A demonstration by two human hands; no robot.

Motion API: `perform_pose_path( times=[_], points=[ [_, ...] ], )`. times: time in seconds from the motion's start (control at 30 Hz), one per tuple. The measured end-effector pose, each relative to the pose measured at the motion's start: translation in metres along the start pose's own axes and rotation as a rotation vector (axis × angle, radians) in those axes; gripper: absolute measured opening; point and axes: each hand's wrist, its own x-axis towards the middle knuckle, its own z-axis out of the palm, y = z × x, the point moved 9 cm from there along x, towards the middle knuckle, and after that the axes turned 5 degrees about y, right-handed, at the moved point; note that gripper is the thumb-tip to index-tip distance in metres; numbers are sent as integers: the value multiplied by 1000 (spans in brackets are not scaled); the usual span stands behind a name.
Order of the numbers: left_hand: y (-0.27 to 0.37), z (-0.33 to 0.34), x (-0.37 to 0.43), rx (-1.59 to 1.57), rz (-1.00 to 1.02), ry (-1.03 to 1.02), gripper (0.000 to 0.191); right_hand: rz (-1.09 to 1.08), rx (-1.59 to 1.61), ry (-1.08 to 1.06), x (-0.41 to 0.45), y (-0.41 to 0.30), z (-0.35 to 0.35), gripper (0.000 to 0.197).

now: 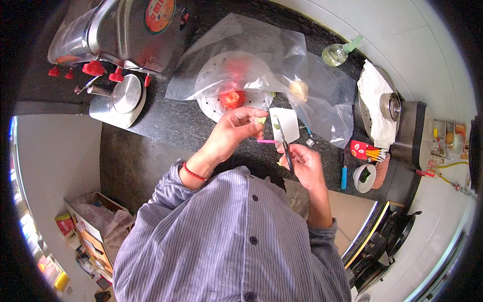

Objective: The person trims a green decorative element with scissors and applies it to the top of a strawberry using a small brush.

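My left hand (pixel 239 126) pinches a small pale-green piece (pixel 260 120), perhaps dough, between thumb and fingers. In my right hand (pixel 306 166) is a slim tool (pixel 287 153) with a dark handle and a thin metal end; whether it is a knife or tweezers is unclear. Its tip lies over a white card (pixel 288 122), near a little green leaf-shaped piece (pixel 276 127). A pink stick (pixel 267 141) lies between my hands. Just beyond, a red flower-like form (pixel 233 99) sits on a round perforated white sheet (pixel 207 102), partly beneath clear plastic (pixel 256 41).
A cream-coloured lump (pixel 298 90) lies under the plastic. At right are a blue-handled tool (pixel 343 177), a white bowl (pixel 365 185) with dark-green contents, and yellow sticks (pixel 374 154) in a red packet. A kitchen scale (pixel 128 94) and a steel machine (pixel 124 34) stand left.
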Motion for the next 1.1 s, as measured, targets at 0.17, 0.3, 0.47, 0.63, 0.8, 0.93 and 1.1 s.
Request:
perform_pose_path(
  times=[0.17,0.3,0.47,0.63,0.8,0.93,1.1],
  points=[
    [10,5,-5,74,55,16,22,-30,23,-64,-2,-4,7,25],
    [6,6,-6,12,1,-5,15,-22,21,-155,-4,-4,13,26],
    [-6,-2,-6,-86,-73,9,12,55,102,-213,-6,2,23,21],
    [-8,-1,-7,-190,-118,49,12,53,97,-213,-6,2,23,20],
    [-14,1,-3,-203,-118,3,11,181,61,-233,-10,5,26,19],
    [-19,-3,-3,-201,-160,88,11,152,58,-208,-12,5,24,20],
    [-16,-1,-5,-133,-140,48,10,51,-7,-127,-13,-7,11,22]
  ],
)
